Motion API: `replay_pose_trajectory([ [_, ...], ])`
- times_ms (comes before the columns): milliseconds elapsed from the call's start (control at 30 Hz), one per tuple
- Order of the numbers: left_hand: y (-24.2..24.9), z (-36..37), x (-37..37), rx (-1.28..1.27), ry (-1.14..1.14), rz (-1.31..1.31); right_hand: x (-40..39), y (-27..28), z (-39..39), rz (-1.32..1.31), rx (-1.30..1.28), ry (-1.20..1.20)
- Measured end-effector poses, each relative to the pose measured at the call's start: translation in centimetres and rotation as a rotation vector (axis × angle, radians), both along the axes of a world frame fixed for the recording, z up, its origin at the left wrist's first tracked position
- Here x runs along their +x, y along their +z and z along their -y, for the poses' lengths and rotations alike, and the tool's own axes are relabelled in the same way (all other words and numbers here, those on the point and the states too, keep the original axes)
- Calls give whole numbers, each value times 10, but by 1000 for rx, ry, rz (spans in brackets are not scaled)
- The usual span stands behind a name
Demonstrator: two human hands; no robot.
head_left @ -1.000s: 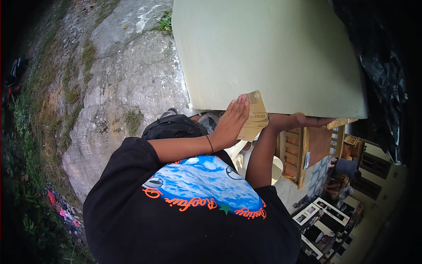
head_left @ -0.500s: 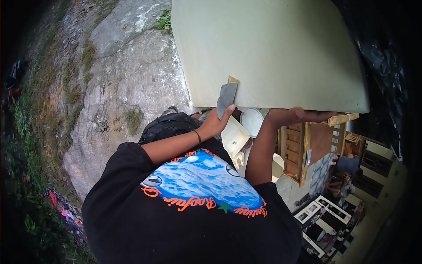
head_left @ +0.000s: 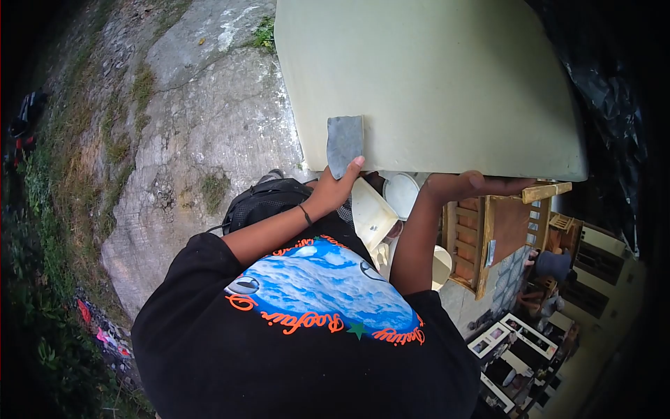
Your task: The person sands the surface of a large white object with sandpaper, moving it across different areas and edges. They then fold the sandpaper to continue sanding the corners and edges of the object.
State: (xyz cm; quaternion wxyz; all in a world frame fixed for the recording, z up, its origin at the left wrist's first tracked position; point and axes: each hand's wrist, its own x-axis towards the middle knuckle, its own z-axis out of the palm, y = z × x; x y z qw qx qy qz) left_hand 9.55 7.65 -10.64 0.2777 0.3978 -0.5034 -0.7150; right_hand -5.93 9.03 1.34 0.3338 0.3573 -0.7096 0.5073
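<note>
Big pale green panel (head_left: 447, 84) is filling the top from 12 to 2 o'clock. Right hand (head_left: 464, 186) is gripping its lower edge at about 3 o'clock. Left hand (head_left: 333, 190) is pinching a grey sandpaper sheet (head_left: 345, 143), lying flat against the panel's lower-left corner, near center.

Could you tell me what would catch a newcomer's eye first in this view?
The large pale green panel fills the upper middle. At its lower left the left hand holds a grey sheet of sandpaper flat against it, while the right hand grips the panel's bottom edge. Rough stone ground lies to the left.
</note>
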Motion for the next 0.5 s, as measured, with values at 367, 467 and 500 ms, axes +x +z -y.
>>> replay_pose_trajectory([
  [367, 20, -21, -28, -493, -210, 36, 3, 3, 2, -34, 0, -14],
  [467, 13, -17, -27, -568, -228, 105, 3, 2, 0, -42, 25, -64],
  [500, 10, -17, -29, -589, -206, 126, 1, 1, 0, -41, 27, -63],
])
